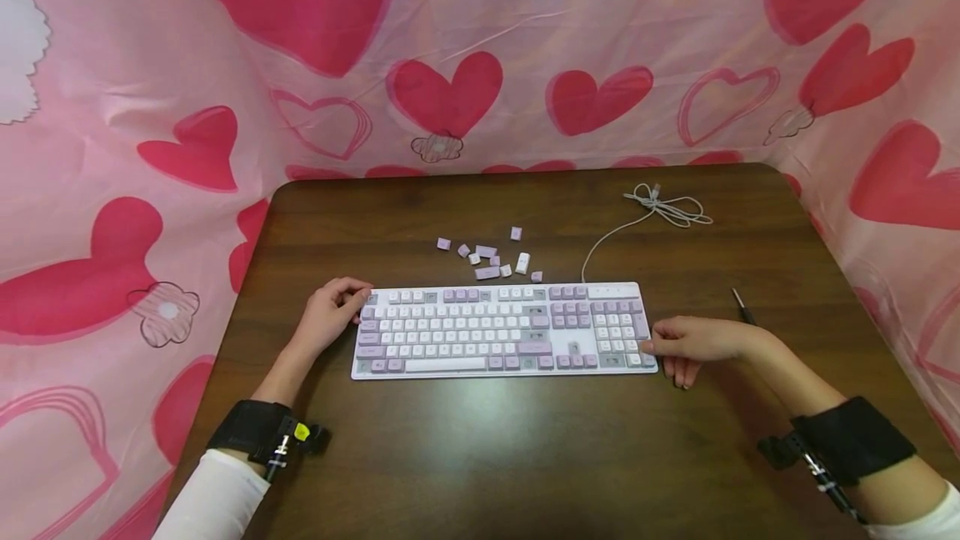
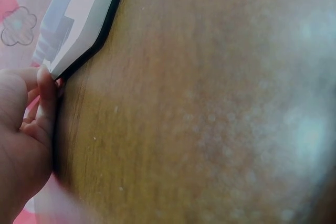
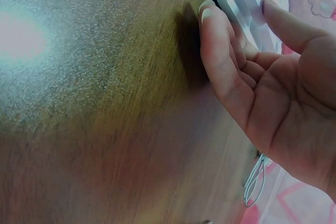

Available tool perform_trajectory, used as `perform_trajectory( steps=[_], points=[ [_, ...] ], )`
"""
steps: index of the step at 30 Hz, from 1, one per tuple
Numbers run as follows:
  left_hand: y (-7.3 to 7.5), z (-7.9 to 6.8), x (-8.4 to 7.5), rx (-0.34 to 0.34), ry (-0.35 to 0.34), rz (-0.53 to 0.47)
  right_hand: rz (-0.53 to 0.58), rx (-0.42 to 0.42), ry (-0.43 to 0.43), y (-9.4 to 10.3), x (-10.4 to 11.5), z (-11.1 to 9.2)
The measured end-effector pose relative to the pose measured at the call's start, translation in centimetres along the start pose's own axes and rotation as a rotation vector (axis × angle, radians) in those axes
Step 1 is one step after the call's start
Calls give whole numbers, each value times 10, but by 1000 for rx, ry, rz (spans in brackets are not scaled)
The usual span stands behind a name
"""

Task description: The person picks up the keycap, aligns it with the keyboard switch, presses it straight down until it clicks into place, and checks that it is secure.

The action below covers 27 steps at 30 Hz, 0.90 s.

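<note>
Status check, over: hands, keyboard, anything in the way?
Left hand and right hand holding keyboard at opposite ends. Keyboard on table, several key positions bare. Loose keycaps beyond far edge, nothing visibly blocking.

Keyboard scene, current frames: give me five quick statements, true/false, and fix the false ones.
1. The left hand touches the far left corner of the keyboard. True.
2. Every key position on the keyboard has its cap. False: several are bare, including a bare spot in the bottom row at the number pad.
3. The loose keycaps lie on the table beyond the keyboard's far edge. True.
4. The thin tool is left of the keyboard. False: it lies to the right, just beyond the wrist of the right hand.
5. The cable is partly bundled in loops. True.
</note>
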<state>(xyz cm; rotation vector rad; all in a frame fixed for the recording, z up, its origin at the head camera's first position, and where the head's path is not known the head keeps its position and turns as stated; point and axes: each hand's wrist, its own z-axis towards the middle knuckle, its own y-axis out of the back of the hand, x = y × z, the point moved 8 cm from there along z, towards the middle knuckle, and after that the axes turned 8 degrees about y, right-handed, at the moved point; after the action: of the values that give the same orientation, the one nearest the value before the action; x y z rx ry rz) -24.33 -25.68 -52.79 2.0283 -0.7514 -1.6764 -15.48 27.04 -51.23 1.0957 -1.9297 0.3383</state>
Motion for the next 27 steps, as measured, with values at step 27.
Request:
perform_trajectory(
  steps=[27],
  points=[
    [2,-4,-5,-11,-1,13,-616,-341,304,62,97,34]
  ],
)
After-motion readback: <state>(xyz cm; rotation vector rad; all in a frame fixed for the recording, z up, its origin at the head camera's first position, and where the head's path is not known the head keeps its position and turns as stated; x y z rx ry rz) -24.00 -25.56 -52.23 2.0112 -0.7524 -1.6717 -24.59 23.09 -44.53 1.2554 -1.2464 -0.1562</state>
